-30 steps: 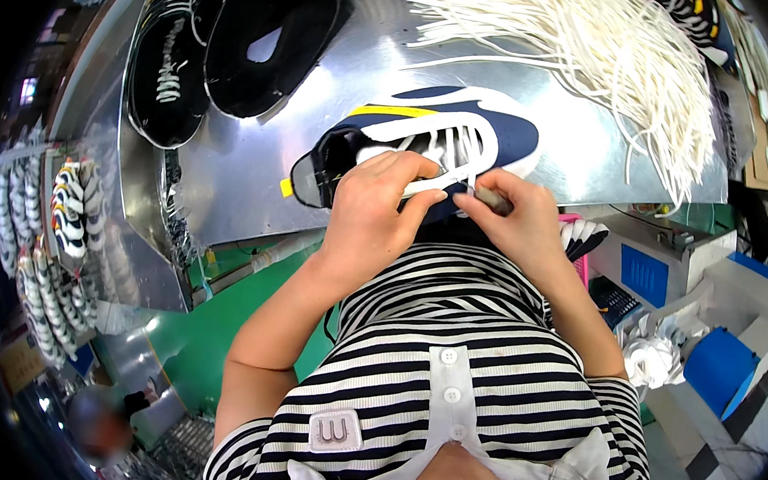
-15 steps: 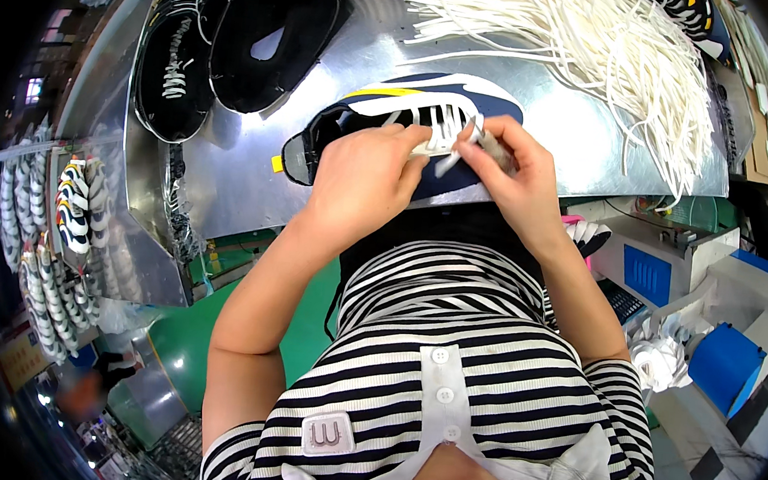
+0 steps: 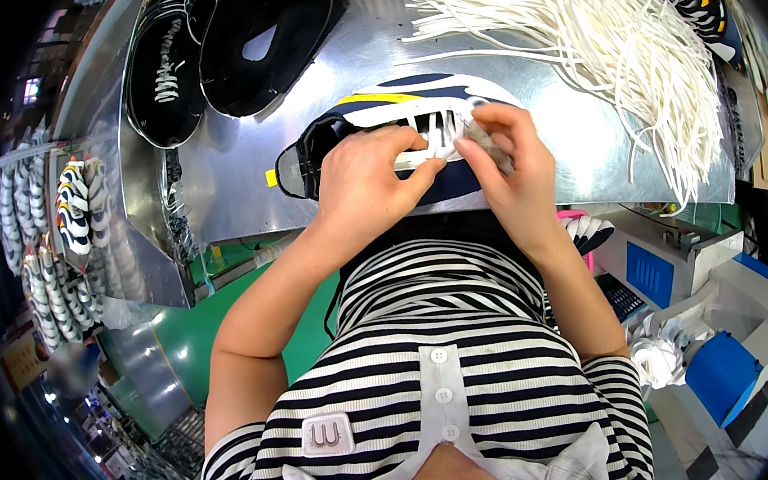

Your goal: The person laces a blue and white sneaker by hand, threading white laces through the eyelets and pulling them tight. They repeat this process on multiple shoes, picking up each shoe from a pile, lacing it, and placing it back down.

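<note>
A navy, white and yellow shoe upper (image 3: 404,97) lies on its side across the metal table in front of me, its heel opening to the left. White lace (image 3: 445,129) crosses the slit between its eyelet rows. My left hand (image 3: 366,175) is closed on the near eyelet edge, thumb and index finger pinching beside the lacing. At the toe end of the lacing, my right hand (image 3: 517,174) pinches the white lace, blurred by motion. Its fingertips partly hide the lace end.
A heap of loose white laces (image 3: 588,49) covers the table's back right. Black-lined shoe uppers (image 3: 264,41) stand at the back left, and another upper (image 3: 708,22) at the far right corner. Bundled uppers (image 3: 71,206) hang left of the table (image 3: 236,170). A white and blue machine (image 3: 661,266) stands right.
My right fingers have shifted slightly at the lace, and the loose lace end that hung below them no longer shows there. My left thumb has moved right along the eyelet edge.
</note>
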Demonstrator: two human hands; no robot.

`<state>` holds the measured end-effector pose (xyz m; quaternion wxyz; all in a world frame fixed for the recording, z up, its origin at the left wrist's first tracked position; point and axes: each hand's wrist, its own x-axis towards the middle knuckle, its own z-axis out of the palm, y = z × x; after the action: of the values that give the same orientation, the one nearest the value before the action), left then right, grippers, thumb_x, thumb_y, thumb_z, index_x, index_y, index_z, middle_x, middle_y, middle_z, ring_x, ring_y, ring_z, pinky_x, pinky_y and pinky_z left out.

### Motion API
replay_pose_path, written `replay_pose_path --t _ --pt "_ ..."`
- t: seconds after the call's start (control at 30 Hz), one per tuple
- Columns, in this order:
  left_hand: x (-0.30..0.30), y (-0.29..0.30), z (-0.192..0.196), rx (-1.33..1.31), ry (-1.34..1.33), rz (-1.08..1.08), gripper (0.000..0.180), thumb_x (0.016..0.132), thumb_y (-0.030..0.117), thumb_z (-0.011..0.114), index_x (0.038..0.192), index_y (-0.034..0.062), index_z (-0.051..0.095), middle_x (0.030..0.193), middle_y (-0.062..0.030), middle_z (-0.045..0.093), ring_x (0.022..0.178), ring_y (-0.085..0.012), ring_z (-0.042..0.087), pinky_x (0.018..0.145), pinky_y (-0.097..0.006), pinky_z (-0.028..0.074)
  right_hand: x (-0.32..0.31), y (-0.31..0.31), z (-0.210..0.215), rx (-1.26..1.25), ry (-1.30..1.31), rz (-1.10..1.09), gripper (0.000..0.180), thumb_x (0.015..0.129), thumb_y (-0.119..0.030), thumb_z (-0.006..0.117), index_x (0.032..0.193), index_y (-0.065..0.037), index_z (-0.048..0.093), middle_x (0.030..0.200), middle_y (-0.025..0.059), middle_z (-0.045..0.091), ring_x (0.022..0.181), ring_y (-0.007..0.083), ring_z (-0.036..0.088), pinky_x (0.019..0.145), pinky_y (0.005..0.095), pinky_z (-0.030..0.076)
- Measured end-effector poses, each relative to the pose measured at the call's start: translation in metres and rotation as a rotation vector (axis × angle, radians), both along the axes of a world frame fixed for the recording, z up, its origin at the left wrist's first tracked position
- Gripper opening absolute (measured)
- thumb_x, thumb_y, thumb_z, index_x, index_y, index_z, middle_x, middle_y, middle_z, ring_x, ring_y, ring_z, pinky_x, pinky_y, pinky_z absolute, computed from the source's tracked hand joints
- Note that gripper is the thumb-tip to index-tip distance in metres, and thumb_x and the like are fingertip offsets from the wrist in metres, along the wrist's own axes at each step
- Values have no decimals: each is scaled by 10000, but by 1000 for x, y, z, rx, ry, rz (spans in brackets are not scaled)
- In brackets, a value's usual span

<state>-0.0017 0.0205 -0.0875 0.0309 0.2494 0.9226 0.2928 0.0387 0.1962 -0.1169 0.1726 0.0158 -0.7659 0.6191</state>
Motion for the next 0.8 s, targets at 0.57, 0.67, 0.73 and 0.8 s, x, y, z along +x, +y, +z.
replay_pose_path --t 0.57,0.67,0.73,0.8 --pt "0 1 -4 100 125 -157 160 768 176 756 807 46 670 750 -92 653 679 -281 631 614 -375 485 35 6 5 -35 -490 141 171 963 -106 604 1019 27 512 755 126 685 719 178 692 637 283 516" --pt "3 -2 -5 147 186 -229 135 751 115 757 804 41 657 735 -86 631 683 -270 620 590 -372 475 24 0 3 -282 -634 161 187 959 -101 604 1024 22 479 740 112 680 700 153 675 631 266 509" --pt "5 -4 -8 204 207 -260 132 751 103 750 814 41 652 726 -81 614 680 -264 604 565 -376 466 17 -13 3 -337 -625 128 194 957 -96 601 1018 15 454 723 95 670 673 131 649 623 262 504" --pt "7 -6 -3 162 233 -283 128 752 98 746 821 44 652 722 -76 606 674 -262 596 560 -370 464 15 -24 3 -337 -559 87 220 954 -123 610 1003 18 448 715 108 658 640 176 645 607 305 501"
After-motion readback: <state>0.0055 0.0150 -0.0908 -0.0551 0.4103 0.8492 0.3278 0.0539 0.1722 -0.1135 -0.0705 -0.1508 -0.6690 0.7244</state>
